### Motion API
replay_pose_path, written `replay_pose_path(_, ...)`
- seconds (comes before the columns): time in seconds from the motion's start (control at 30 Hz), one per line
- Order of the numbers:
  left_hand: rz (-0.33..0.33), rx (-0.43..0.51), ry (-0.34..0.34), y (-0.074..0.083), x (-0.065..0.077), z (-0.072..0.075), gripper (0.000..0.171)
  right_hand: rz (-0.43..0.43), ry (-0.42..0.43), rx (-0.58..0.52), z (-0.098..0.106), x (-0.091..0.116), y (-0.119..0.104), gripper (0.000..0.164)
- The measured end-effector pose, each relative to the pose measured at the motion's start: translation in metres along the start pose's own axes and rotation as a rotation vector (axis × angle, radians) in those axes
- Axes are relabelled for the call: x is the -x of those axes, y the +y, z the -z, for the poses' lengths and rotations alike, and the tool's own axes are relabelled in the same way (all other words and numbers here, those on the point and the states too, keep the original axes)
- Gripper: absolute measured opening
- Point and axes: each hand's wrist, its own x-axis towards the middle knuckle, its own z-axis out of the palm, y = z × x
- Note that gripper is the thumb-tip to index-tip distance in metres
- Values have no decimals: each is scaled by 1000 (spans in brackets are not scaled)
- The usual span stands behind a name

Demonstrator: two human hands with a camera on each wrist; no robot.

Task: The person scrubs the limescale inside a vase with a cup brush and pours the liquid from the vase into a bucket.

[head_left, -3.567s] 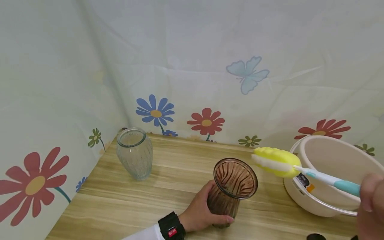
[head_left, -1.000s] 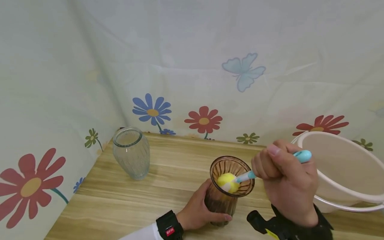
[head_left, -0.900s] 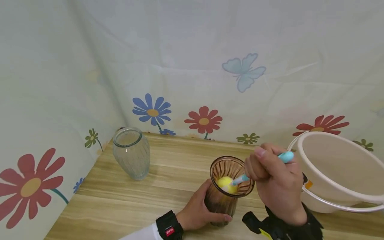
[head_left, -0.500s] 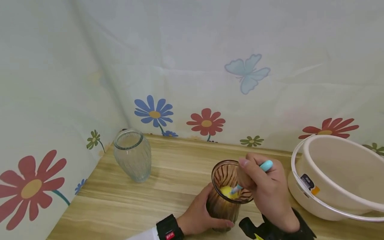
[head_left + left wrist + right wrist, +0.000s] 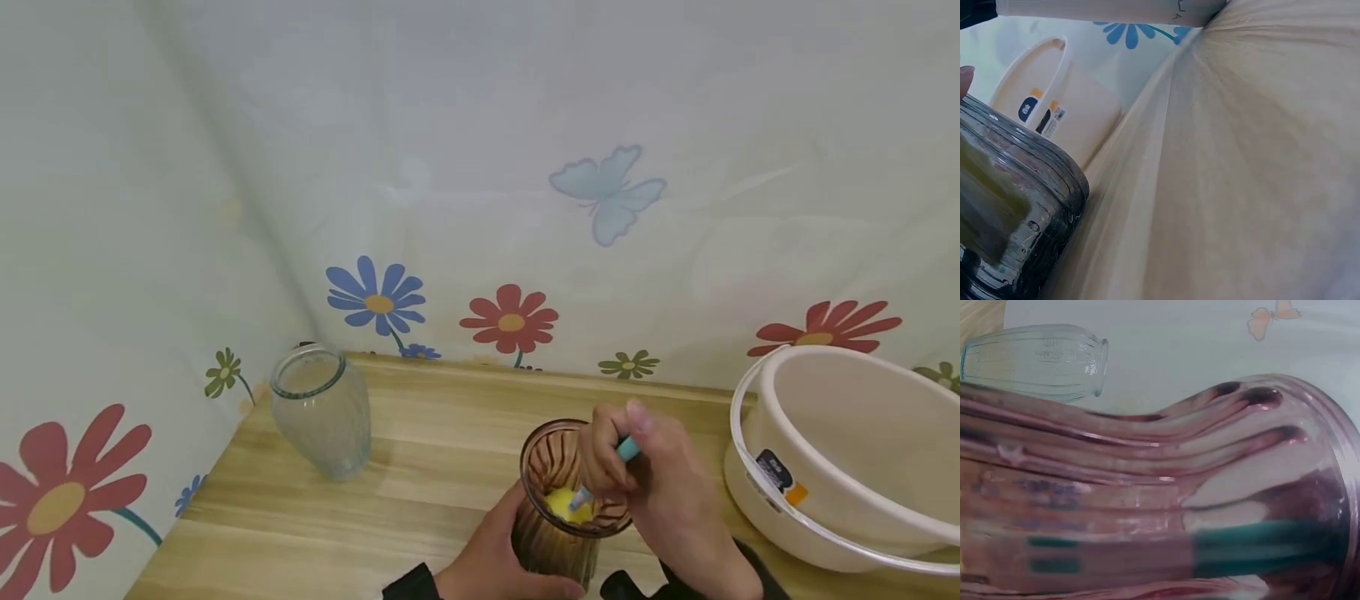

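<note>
Fingers and thumb of my left hand (image 5: pixel 487 554) wrap the lower body of a brown ribbed glass vase (image 5: pixel 551 550) with a flared rim. My right hand (image 5: pixel 671 492) grips the teal-and-white handle (image 5: pixel 627 448) of a sponge brush right at the vase's mouth. Its yellow sponge head (image 5: pixel 566 506) is down inside the vase. In the left wrist view, the sponge (image 5: pixel 985 200) shows through the glass near the vase's base (image 5: pixel 1054 206). Through the vase wall (image 5: pixel 1147 450) in the right wrist view, the brush's teal grip (image 5: pixel 1260 550) is visible, running lengthwise.
A clear ribbed glass vase (image 5: pixel 322 425) stands at the left on the wooden table (image 5: pixel 427 442). To the right is a cream bucket (image 5: pixel 817 475) with its handle lowered along the side. A flower-printed curtain (image 5: pixel 465 208) hangs behind the table and on its left.
My right hand has brought the sponge brush from beside the bucket into the brown vase, then pushed it deeper, hand lowering to the rim. My left hand keeps its grip on the vase.
</note>
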Motion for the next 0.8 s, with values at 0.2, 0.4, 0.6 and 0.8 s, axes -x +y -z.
replay_pose_path(0.2, 3, -18, 2, 0, 2, -3, 86, -73, -22, 165, -7, 0, -13, 44)
replay_pose_path(0.4, -11, -62, 9, 3, 1, -2, 90, -122, 18, 263, -12, -1, -20, 40)
replay_pose_path(0.6, -19, -39, 0, 3, 0, -2, 91, -136, 36, 275, -10, 0, -19, 39)
replay_pose_path(0.8, -32, 3, -20, 1, -2, -2, 90, -128, 36, 295, -8, 0, -20, 38)
